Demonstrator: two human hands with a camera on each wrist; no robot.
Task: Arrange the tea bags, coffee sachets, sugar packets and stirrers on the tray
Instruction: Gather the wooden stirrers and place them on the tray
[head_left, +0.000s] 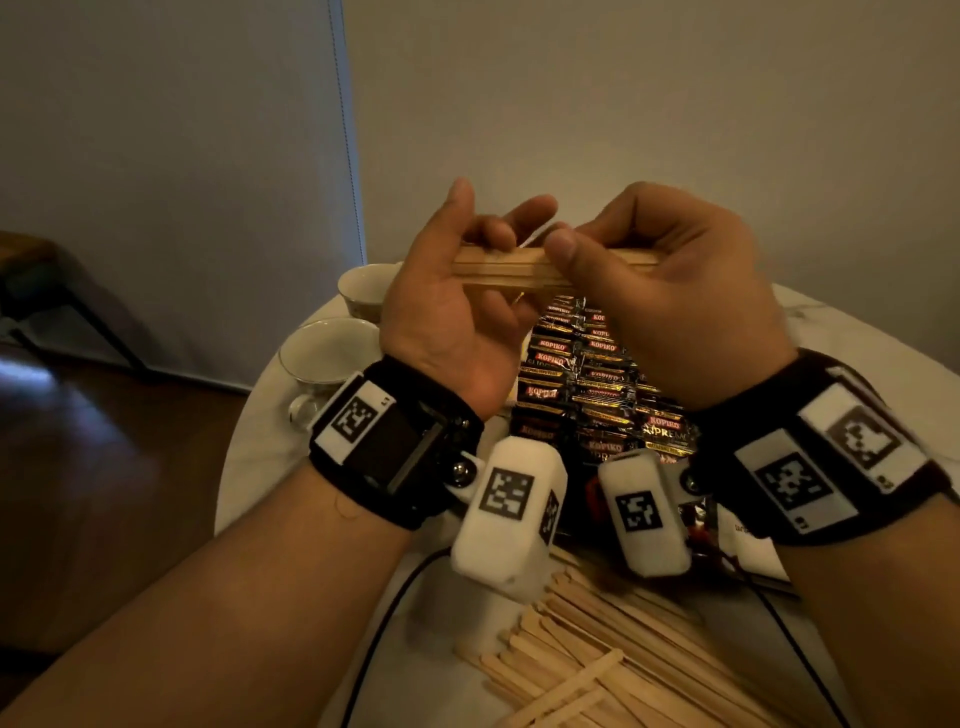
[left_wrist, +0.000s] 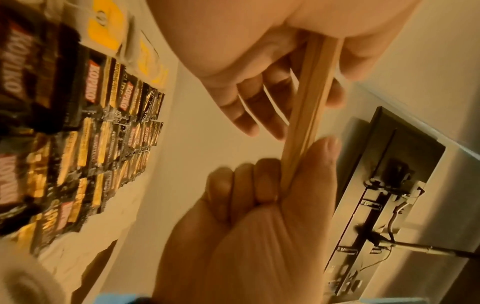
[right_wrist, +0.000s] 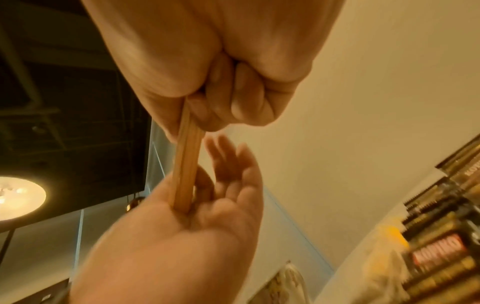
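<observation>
A bundle of wooden stirrers (head_left: 498, 270) (left_wrist: 309, 107) (right_wrist: 185, 164) is held level above the table. My right hand (head_left: 597, 244) (left_wrist: 272, 174) (right_wrist: 207, 98) grips its right part, fingers curled round it and thumb on top. My left hand (head_left: 493, 228) (left_wrist: 259, 92) (right_wrist: 221, 185) has its fingers spread and nearly straight, and the bundle's left end butts into its palm. Below the hands, black Kopiko coffee sachets (head_left: 587, 384) lie in overlapping rows. Yellow tea bags (left_wrist: 106, 26) lie beyond them. Loose stirrers (head_left: 597, 660) are piled near me. I cannot make out the tray.
Two empty white cups (head_left: 327, 353) (head_left: 363, 286) stand at the left of the round white table (head_left: 260, 457). White paper packets (head_left: 753, 545) lie under my right wrist. A black cable (head_left: 384, 623) crosses the near table. The wall stands close behind.
</observation>
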